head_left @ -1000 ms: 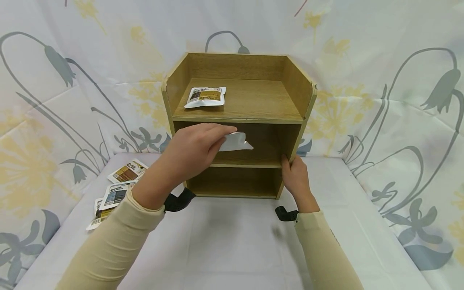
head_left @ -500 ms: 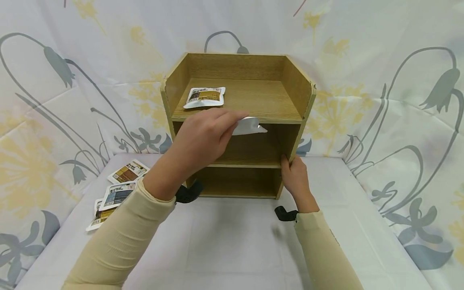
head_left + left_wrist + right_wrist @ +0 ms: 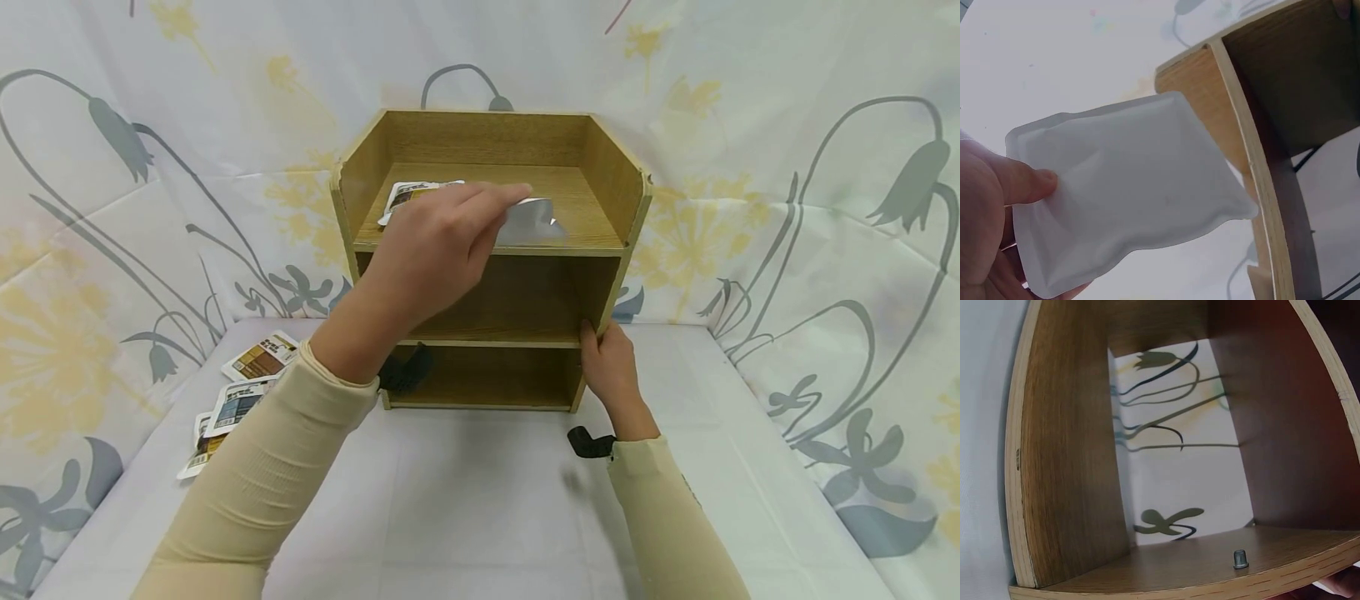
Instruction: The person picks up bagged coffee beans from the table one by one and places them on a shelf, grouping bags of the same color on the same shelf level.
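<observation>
The left hand (image 3: pixel 435 250) pinches a plain silver pouch (image 3: pixel 528 223) by one end, thumb on its face in the left wrist view, so this grip is closed on the pouch. The pouch hangs level with the front edge of the top shelf of the wooden shelf unit (image 3: pixel 607 179), its free end reaching over the bare board to the right of a printed pouch (image 3: pixel 408 193) that lies flat at the shelf's left rear. Between that printed pouch and the right side wall the top board is open wood, bounded by the raised back and the slanted side panels. The right hand (image 3: pixel 611 367) grips the front right upright of the unit at the level of the middle shelf, fingers wrapped on the edge. The two lower compartments stand open to the front, and through them the patterned cloth shows at the back. On the worktop (image 3: pixel 487 500) at the far left, well apart from the unit, three more packets (image 3: pixel 243 383) lie overlapping near the edge. The stretch of worktop in front of the unit, between the two sleeves, is bare white cloth.
</observation>
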Tool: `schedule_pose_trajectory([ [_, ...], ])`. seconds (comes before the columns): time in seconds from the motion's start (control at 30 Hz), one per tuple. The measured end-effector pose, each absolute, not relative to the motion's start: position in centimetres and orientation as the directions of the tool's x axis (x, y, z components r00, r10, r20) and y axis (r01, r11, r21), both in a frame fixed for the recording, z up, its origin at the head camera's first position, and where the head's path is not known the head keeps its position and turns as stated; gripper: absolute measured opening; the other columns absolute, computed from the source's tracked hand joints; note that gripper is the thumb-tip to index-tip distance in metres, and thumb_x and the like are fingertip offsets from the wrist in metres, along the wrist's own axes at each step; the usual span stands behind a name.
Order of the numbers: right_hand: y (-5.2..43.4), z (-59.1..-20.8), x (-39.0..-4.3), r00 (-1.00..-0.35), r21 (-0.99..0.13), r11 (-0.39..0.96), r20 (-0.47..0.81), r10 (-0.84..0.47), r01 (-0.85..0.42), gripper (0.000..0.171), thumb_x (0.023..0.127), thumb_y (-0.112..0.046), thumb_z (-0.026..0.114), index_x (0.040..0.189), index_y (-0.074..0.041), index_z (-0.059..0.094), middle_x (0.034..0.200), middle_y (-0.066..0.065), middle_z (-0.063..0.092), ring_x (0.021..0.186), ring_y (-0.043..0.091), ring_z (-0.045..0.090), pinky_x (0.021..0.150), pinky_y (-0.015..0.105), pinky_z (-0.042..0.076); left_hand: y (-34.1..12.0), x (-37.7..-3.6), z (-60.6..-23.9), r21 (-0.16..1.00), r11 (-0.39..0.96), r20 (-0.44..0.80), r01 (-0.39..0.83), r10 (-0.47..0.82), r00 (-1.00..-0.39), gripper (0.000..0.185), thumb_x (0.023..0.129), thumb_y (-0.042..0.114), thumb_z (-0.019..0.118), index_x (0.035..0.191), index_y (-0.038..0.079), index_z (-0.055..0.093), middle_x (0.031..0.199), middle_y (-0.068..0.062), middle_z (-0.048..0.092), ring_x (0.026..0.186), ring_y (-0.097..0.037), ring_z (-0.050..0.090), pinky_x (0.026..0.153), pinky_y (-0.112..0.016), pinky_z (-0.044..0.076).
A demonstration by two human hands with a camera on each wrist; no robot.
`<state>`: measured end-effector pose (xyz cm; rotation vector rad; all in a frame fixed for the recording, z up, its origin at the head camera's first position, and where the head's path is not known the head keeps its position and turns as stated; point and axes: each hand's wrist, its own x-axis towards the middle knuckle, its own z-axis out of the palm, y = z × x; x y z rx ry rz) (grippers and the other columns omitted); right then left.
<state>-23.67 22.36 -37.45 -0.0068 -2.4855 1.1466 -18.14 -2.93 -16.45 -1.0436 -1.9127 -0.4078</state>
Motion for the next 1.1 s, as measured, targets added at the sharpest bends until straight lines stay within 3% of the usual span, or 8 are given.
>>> schedule_pose_trajectory([
  [0.37,22.5,-37.7,-23.7,-0.914,-0.733,0.658,0.367,0.172,-0.171,0.050,0.103,-0.040,0.034,0.118,0.002,0.056,0.103,0.023,0.063,0.087,0.037,0.065,0.070,0.049,0.053,-2.2,-19.2,-15.9,-0.070,0.630,0.806,0.773,0.493,-0.328,0.029,0.100,0.010,0.049,0.123,0.007,0.066,0.111,-0.009,0.073,0.096,-0.024,0.071,0.074,-0.037,0.058],
  [0.63,22.3,-37.7,-23.8,-0.909,-0.733,0.657,0.379,0.175,-0.179,0.048,0.103,-0.039,0.035,0.115,0.002,0.057,0.104,0.023,0.063,0.090,0.037,0.064,0.073,0.050,0.052,-1.5,-20.1,-16.4,-0.084,0.648,0.803,0.757,0.494,-0.333,0.030,0.099,0.008,0.050,0.122,0.015,0.069,0.108,-0.003,0.074,0.088,-0.022,0.072,0.057,-0.035,0.054],
  [1.1,22.4,-37.7,-23.8,-0.911,-0.731,0.663,0.368,0.187,-0.159,0.050,0.103,-0.041,0.034,0.116,0.002,0.057,0.106,0.023,0.062,0.092,0.038,0.064,0.074,0.050,0.052,-0.3,-21.5,-17.2,-0.122,0.671,0.769,0.731,0.530,-0.358,0.044,0.094,-0.005,0.044,0.123,0.019,0.068,0.116,0.001,0.072,0.096,-0.019,0.071,0.063,-0.035,0.055],
])
